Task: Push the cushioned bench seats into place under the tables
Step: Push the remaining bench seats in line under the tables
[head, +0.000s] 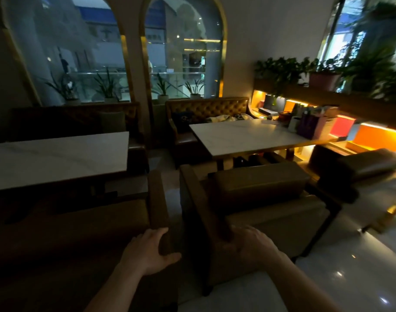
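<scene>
Two brown cushioned seats occupy the lower half of the frame, one either side of a narrow aisle. The right seat (260, 199) stands at lower centre-right, its front edge just short of the right table (248, 138) and not yet under it. A loose cushion block (257, 185) lies across it. The left seat (80, 221) sits at lower left, partly beneath the left table (57, 158).

The left hand (151, 253) rests on the near end of the left seat's arm, fingers spread flat over the top and thumb along the side, a loose cupping hold rather than a firm clasp. The right hand (251, 244) is laid over the near end of the right seat's arm, fingers curled down around it; motion blur prevents judging how tightly.

Both seats lie directly ahead of the fingers, up-frame. Each arm runs lengthwise away from the viewer toward its table, so a push along that line appears to be what is required. Each hand is nearest its own seat. The right seat has, in my judgement, farther to travel.

Beyond the tables, a tufted sofa (206, 109) backs onto arched windows (181, 48); lit shelving (372, 134) occupies the right.
</scene>
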Demonstrator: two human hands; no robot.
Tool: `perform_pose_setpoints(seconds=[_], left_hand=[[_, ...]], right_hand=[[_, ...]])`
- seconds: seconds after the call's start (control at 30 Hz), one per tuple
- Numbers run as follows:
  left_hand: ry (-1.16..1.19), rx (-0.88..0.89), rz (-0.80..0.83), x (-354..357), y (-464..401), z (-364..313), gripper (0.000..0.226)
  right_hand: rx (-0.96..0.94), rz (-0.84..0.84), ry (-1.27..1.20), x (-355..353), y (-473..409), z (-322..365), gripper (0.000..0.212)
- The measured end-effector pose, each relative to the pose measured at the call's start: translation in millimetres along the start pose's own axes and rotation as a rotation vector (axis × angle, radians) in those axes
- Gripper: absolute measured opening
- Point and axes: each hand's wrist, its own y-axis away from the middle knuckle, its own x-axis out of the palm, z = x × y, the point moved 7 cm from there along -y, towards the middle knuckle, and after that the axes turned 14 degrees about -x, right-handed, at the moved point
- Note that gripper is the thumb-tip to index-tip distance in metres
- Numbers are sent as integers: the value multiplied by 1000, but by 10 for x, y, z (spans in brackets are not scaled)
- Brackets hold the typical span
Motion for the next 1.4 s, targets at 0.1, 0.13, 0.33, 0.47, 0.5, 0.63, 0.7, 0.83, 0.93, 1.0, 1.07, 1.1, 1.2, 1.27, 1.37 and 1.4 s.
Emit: perform_pose_setpoints(seconds=[0.1,0.13,0.33,0.47,0.5,0.63,0.7,0.83,0.93,1.0,1.07,1.1,1.2,1.27,1.37,1.4], left_hand=[[-37,83,-5,96,-80,-531,99],[-53,107,-7,135,-117,-702,100],[-103,199,1,413,-629,-1665,104],[-119,253,7,696,-1126,-2414,104],[-117,269,6,782,-1260,-2613,105],[-91,312,5,1066,-1763,-3371,106],[-91,327,-23,1137,-1942,-3660,109],[-82,326,-74,1249,-2244,-4105,106],[-61,293,-81,1342,-2425,-4321,103],[-59,276,-87,1440,-2555,-4414,103],[-51,233,-83,1564,-2697,-4464,104],[-50,208,-80,1629,-2772,-4481,104],[-58,125,-90,1791,-2975,-4515,106],[-56,64,-87,1922,-3077,-4521,106],[-52,-9,-78,2103,-3222,-4558,107],[-53,-26,-74,2152,-3271,-4568,108]], right_hand=[[17,-20,35,-76,101,-515,96],[50,-33,44,-120,141,-670,92],[135,-63,91,-309,74,-1493,87],[196,-56,134,-447,-95,-2165,91],[214,-43,134,-490,-141,-2343,91],[239,-22,171,-681,-397,-3063,100],[241,-55,176,-774,-513,-3358,101],[224,-109,184,-907,-717,-3844,104],[204,-84,177,-881,-882,-4154,104],[186,-48,162,-810,-1028,-4368,104],[156,-25,136,-714,-1212,-4574,104],[135,-15,121,-661,-1312,-4672,104],[76,45,92,-507,-1620,-4986,105],[32,113,93,-404,-1803,-5193,105],[-12,152,91,-282,-2083,-5510,106],[-24,164,100,-242,-2170,-5612,106]])
